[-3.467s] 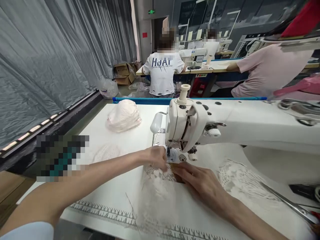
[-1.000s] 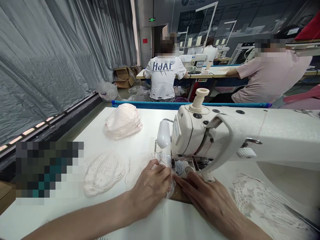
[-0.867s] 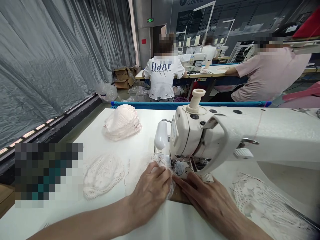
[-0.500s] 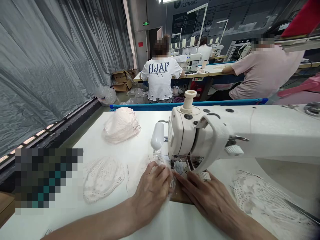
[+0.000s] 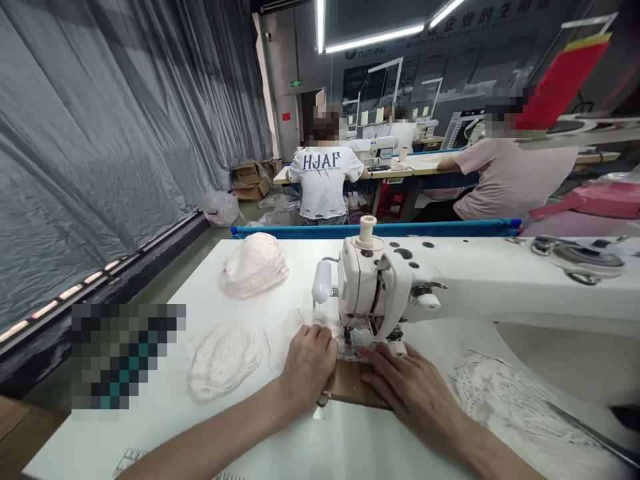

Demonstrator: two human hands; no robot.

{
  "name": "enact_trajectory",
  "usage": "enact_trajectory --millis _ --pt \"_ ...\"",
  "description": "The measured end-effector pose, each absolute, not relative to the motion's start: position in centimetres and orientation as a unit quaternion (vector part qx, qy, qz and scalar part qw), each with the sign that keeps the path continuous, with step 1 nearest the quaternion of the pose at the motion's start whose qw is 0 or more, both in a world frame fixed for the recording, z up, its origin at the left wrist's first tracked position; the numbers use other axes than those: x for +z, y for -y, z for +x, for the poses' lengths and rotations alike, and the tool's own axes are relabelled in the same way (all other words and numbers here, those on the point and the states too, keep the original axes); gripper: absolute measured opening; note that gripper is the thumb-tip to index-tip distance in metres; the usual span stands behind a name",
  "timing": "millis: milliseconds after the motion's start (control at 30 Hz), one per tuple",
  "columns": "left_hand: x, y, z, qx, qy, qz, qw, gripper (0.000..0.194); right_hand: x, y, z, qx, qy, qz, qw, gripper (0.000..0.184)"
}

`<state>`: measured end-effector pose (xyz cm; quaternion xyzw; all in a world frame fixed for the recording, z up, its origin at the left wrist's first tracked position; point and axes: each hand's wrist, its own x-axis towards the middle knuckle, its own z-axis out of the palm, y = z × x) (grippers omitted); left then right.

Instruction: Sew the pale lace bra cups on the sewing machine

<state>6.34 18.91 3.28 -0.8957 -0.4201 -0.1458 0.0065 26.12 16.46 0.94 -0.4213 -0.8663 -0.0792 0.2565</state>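
Observation:
My left hand (image 5: 311,363) is curled over a sheer white lace piece (image 5: 300,320), with its fingers closed on it just left of the needle area. Fingers stretched out, my right hand (image 5: 413,390) lies flat beside the presser foot, partly under the head of the white sewing machine (image 5: 365,280). A brown plate (image 5: 355,385) shows between my hands. Another lace piece (image 5: 225,360) lies flat on the left. Farther back sits a stack of pale cup-shaped pieces (image 5: 255,263). More lace (image 5: 505,393) is on the right.
Dark scissors or tweezers (image 5: 590,430) rest on the right-hand lace. A white lamp (image 5: 325,281) stands left of the machine head. Behind the blue table edge (image 5: 290,232), people sit at other machines, one in a white shirt (image 5: 325,180).
My view has tilted up. The lace under my left hand has moved forward toward the back of the needle area, uncovering more of the brown plate. My right hand stays beside the presser foot.

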Motion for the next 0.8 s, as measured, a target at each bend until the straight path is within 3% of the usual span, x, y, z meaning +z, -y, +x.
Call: enact_trajectory --millis 67,167,267,333,467,800 --pt "4.5 -17.5 5.3 -0.186 0.447 -0.867 -0.119 0.025 1.7 -16.0 25.9 -0.026 0.866 -0.421 0.267 0.038" --pt "6.8 -14.1 3.2 -0.260 0.455 -0.745 -0.412 0.018 3.5 -14.6 25.0 0.195 0.858 -0.385 0.279 0.052" --pt "8.4 -10.8 1.3 -0.292 0.437 -0.579 -0.623 0.021 5.4 -13.0 24.1 0.480 0.774 -0.317 0.264 0.031" --pt "8.7 -9.3 0.6 -0.295 0.407 -0.497 -0.707 0.025 6.4 -11.7 23.5 0.587 0.705 -0.314 0.245 0.027" --pt "8.3 -7.1 0.9 -0.286 0.378 -0.459 -0.751 0.035 7.5 -8.9 22.5 0.628 0.665 -0.352 0.200 0.033" --pt "6.5 -2.0 1.7 -0.285 0.418 -0.494 -0.707 0.027 7.4 -2.7 21.5 0.604 0.675 -0.374 0.196 0.034"
